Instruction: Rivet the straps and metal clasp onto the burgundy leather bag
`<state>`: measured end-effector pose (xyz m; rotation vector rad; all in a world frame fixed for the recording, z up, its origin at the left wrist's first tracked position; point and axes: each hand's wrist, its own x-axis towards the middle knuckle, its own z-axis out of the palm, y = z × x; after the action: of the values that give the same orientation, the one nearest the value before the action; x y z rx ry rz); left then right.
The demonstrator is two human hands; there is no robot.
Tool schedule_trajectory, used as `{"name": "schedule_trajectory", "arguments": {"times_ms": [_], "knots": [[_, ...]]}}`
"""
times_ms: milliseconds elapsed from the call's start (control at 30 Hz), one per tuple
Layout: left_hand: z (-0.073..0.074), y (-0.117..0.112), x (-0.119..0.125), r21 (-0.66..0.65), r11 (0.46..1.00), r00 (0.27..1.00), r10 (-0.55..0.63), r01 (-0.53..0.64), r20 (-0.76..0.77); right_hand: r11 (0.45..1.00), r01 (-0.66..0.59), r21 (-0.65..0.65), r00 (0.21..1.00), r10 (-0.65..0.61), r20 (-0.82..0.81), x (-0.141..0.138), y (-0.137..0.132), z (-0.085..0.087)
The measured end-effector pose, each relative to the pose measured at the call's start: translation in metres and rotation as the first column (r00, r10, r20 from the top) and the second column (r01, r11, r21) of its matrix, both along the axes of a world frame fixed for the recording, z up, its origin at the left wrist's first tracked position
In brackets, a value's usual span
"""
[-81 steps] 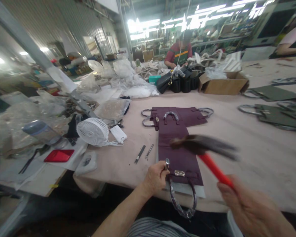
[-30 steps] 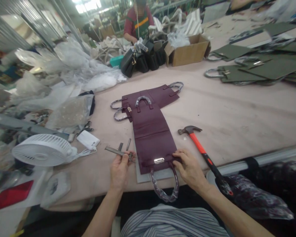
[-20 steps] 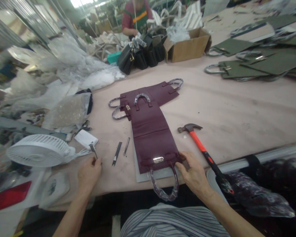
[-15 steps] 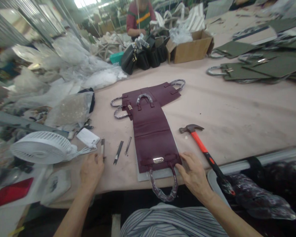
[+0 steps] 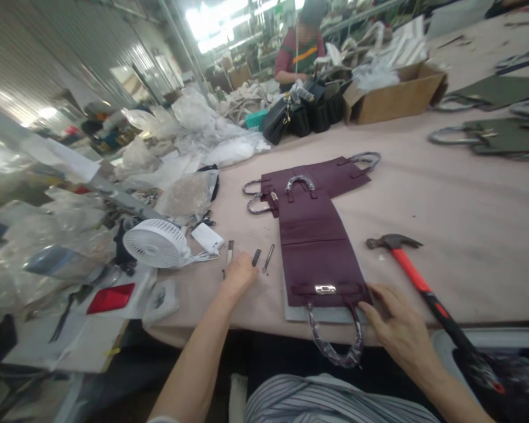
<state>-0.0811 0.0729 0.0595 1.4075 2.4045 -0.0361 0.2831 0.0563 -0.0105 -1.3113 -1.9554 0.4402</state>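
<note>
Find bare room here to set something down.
The widest free stretch of table lies right of the burgundy panel, between the hammer and the cardboard box and green panels. It's crowded on the left, where the left hand, slim tools, white fan and white device sit close.

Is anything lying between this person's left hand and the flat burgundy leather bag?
Yes: a slim silvery metal rod lies between the left hand and the burgundy bag. A dark, flat, narrow strip also lies right at the fingers' edge, on that side.
</note>
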Motion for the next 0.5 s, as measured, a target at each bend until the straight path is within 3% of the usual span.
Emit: {"name": "schedule_trajectory", "arguments": {"times_ms": [133, 300, 500], "knots": [[-0.004, 0.005, -0.011, -0.059, 0.997, 0.998, -0.048, 0.049, 0.029, 0.999, 0.011, -0.049, 1.000, -0.012, -0.011, -0.002, -0.003, 0.009], [-0.008, -0.006, -0.025, 0.011, 0.997, 0.993, -0.077, 0.077, 0.088, 0.994, 0.004, -0.109, 1.000, -0.005, -0.008, -0.002, -0.003, 0.018], [-0.014, -0.034, -0.030, 0.174, 0.984, 0.989, 0.018, -0.043, 0.146, 0.994, -0.005, -0.112, 1.000, 0.003, -0.015, -0.001, -0.003, 0.019]]}}
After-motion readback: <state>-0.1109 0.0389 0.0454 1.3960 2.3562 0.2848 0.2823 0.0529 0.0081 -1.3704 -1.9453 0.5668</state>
